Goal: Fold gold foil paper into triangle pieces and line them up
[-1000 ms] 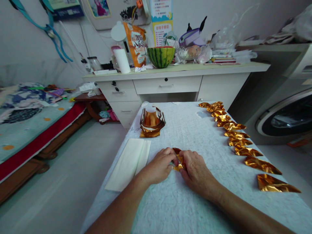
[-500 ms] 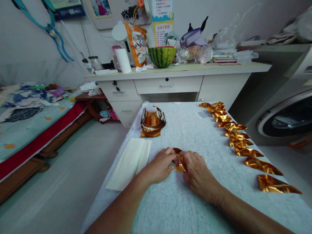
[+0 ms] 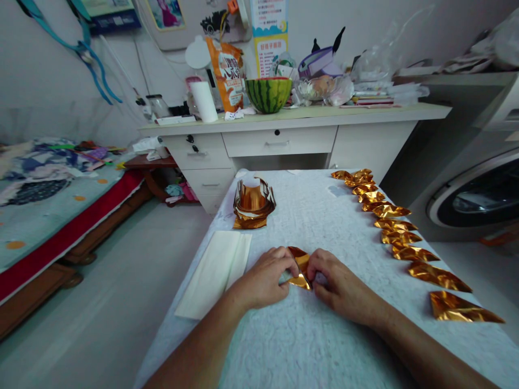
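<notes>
A small piece of shiny gold foil paper (image 3: 300,261), partly folded, lies on the cloth-covered table between my two hands. My left hand (image 3: 267,276) pinches its left side, thumb and fingers curled in. On its right edge, the bent fingers and thumb of my right hand (image 3: 339,285) grip the foil. Folded gold foil pieces (image 3: 397,236) run in a slanting row down the table's right side. Beyond my left hand stands a curled stack of gold foil sheets (image 3: 252,201). A folded pale paper sheet (image 3: 214,270) lies beside my left forearm.
A white desk (image 3: 279,141) stands against the table's far end, bearing a watermelon half (image 3: 268,95), an orange snack bag (image 3: 227,75) and plastic bags. At the right is a washing machine (image 3: 486,186); at the left, a bed (image 3: 68,208).
My right hand has shifted slightly right and its fingers have curled more, so more of the foil shows between my hands. My left hand stays almost in place.
</notes>
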`<state>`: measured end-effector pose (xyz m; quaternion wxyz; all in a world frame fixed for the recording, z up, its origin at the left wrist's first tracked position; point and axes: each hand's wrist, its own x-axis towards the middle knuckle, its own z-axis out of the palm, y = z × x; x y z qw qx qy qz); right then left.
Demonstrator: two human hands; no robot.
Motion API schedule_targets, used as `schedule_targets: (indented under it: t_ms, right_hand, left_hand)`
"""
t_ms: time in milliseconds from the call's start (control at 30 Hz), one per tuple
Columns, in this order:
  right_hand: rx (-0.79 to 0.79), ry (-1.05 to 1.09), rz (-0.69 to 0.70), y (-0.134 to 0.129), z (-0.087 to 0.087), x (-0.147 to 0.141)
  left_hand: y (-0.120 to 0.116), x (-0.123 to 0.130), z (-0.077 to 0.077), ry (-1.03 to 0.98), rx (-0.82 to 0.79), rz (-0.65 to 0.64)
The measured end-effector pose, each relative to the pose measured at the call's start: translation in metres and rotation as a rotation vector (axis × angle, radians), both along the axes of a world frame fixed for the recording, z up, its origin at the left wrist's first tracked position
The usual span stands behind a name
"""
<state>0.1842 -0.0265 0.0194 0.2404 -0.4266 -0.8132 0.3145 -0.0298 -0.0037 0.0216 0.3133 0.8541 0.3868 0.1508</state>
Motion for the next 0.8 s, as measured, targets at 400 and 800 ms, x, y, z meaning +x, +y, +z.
schedule_targets:
  t_ms: [400,800]
  right_hand:
    - [0.056,-0.229,-0.018,-0.002,0.002,-0.008]
    - [0.114,-0.239,-0.02,0.003,0.002,0.0]
  left_hand:
    - [0.005,0.0,0.002,-0.077,0.109,0.177]
    - [0.011,-0.002,-0.015,-0.084,0.119,0.403]
